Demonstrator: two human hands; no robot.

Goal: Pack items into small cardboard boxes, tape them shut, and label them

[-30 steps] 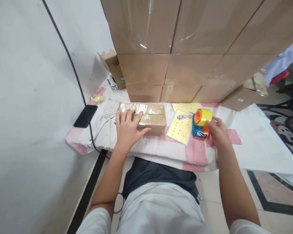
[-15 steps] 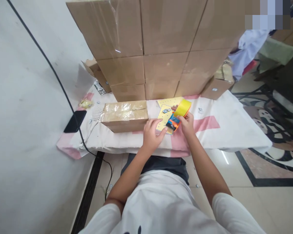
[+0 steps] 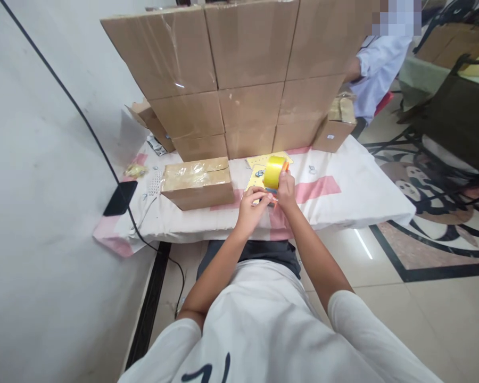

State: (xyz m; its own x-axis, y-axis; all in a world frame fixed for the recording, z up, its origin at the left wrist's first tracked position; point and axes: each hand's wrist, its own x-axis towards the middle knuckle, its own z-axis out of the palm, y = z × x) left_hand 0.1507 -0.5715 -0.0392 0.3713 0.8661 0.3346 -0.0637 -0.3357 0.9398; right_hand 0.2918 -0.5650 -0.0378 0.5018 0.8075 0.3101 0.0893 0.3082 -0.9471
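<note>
Tape roll [image 3: 274, 172]: glossy yellow plastic film. Small box [image 3: 198, 182]: matt brown cardboard under shiny, wrinkled clear tape. Stacked cartons [image 3: 239, 69]: cardboard, glossy tape seams. Table cover [image 3: 355, 202]: matt white-and-pink cloth. Floor [image 3: 423, 319]: polished tile.

This looks like a makeshift packing spot set up in a room of a home or small business, not a proper warehouse. Just beyond the two hands, a wall of stacked cardboard boxes [image 3: 247, 74] wrapped in clear film rises from a low table covered with a white and pink cloth [image 3: 343, 199]. Left of the hands lies a taped parcel [image 3: 197, 182], and farther left a black cable [image 3: 83, 122] runs down a plain white wall [image 3: 35, 186]. To the right, the floor is glossy tile with a dark patterned inlay [image 3: 423, 223], and another person in a pale shirt [image 3: 377, 66] sits behind the boxes among more cartons.
</note>
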